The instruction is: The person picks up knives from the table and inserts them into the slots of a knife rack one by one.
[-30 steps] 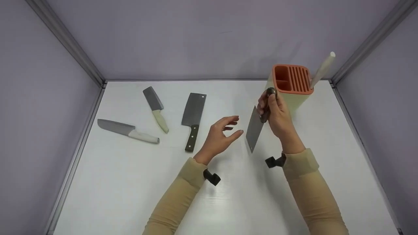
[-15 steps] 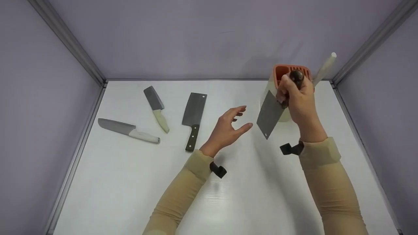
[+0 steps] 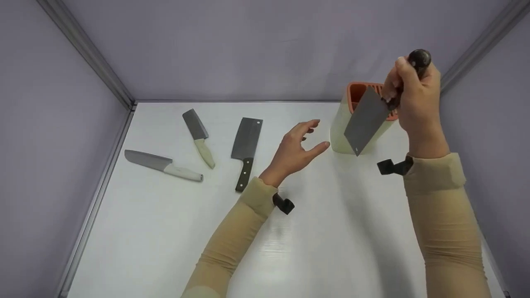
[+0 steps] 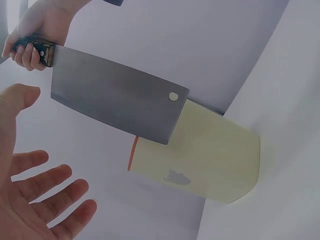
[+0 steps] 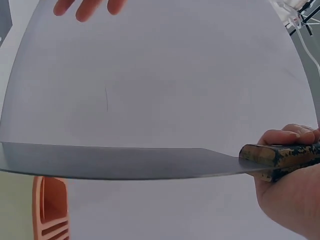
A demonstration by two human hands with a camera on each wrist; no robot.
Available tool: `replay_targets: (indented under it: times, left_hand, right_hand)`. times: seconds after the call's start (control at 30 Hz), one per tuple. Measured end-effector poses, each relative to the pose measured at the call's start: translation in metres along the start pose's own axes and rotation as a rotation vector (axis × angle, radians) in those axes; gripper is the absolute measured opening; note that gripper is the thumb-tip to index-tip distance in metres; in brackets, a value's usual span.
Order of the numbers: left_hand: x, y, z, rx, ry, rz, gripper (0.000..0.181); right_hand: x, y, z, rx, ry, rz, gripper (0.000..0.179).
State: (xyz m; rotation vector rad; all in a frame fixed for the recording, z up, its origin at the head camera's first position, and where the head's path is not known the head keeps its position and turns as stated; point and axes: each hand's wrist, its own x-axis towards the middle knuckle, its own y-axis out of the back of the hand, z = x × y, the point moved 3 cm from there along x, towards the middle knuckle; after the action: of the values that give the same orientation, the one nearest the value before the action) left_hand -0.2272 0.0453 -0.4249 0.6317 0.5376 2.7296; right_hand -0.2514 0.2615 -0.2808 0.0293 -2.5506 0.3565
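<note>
- Bearings: taken from the middle of the white worktop point(image 3: 136, 240), twelve o'clock toward the back wall point(image 3: 232, 49).
- Right grip point(image 3: 419, 94): toward two o'clock, fingers wrapped round the dark handle of a cleaver point(image 3: 366, 121).
- Cleaver: held aloft, handle uppermost, blade slanting down toward seven o'clock with the holed end lowest. My left wrist view shows that end in front of the knife block's wall, outside it. Whether they touch, I cannot tell.
- Left grip point(image 3: 295, 150): toward one o'clock, empty and wide, thumb well apart from the fingers, directed at about two.
- Knife block point(image 3: 338, 134): upright between one and two o'clock, orange top uppermost, its slots point(image 5: 56, 231) partly hidden from the head view.
- Lying on the worktop: a second cleaver point(image 3: 245, 151) toward eleven, a small pale-handled knife point(image 3: 198, 134) toward ten, a white-handled knife point(image 3: 165, 164) between nine and ten.
- Step in hand, my judgement: lining the cleaver up with the block; insertion not yet done.
- Next move, my judgement: raise the holed end clear of the rim, turn the blade parallel to a slot, then lower it straight. My left grip could steady the block.
</note>
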Motion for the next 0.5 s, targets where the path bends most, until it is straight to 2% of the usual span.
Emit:
replay_targets:
  times: [0.23,0.37,0.5]
  left_hand:
    - [0.008,0.000,0.006,-0.007,-0.011,0.000,0.062]
    - [0.011,0.001,0.009,0.001,-0.013,0.009,0.063]
    - [0.015,0.002,0.010,0.004,-0.012,0.016,0.065]
  right_hand:
    - [0.018,0.000,-0.018,0.080,0.049,0.063,0.032]
    - [0.028,0.001,-0.021,0.043,0.132,0.074,0.030]
    - [0.037,0.005,-0.021,-0.011,0.180,0.095,0.029]
